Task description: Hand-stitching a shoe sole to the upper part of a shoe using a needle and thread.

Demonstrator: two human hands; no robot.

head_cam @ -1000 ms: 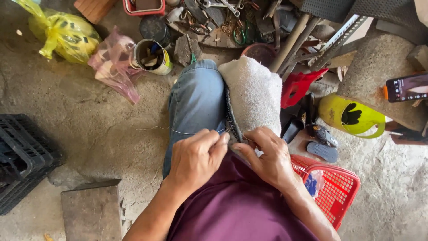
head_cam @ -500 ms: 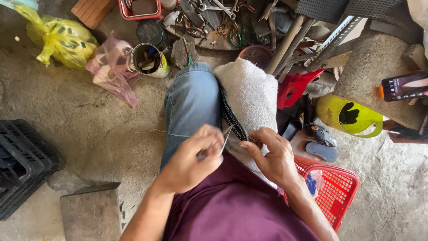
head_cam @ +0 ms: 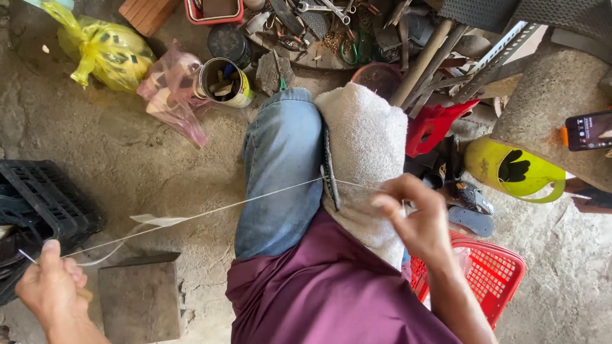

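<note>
Seen from above, looking down at a seated person's lap over a rough, dusty concrete floor [head_cam: 115,159].

Left hand [head_cam: 52,286] far out at the lower left, fingers curled tight into a fist around a thin metal needle [head_cam: 27,256] whose tip pokes out past the thumb. A taut, pale thread [head_cam: 210,211] running from that fist up and to the right, across the knee in faded blue denim [head_cam: 280,172], to a narrow dark strap-like piece [head_cam: 329,169] wedged between the two knees.

Right hand [head_cam: 417,220] resting on a white terry towel [head_cam: 366,146] draped over the other knee, fingers bent narrowly and pinched close at the thread just beside the dark piece; whether the tips actually grip the thread, impossible to tell. Dark purple cloth [head_cam: 325,293] covering the lap below.

Around the legs: a knotted yellow plastic bag [head_cam: 105,51] and a crumpled pink plastic bag [head_cam: 169,89] at upper left, next to an open tin can [head_cam: 223,81] lying on its side. A black plastic crate [head_cam: 38,210] at the left edge, a flat grey block [head_cam: 140,299] near the left hand. A red mesh plastic basket [head_cam: 494,280] beside the right forearm, a cut yellow plastic jug [head_cam: 513,169] further right, and a heap of metal hand tools [head_cam: 331,25] along the top.
</note>
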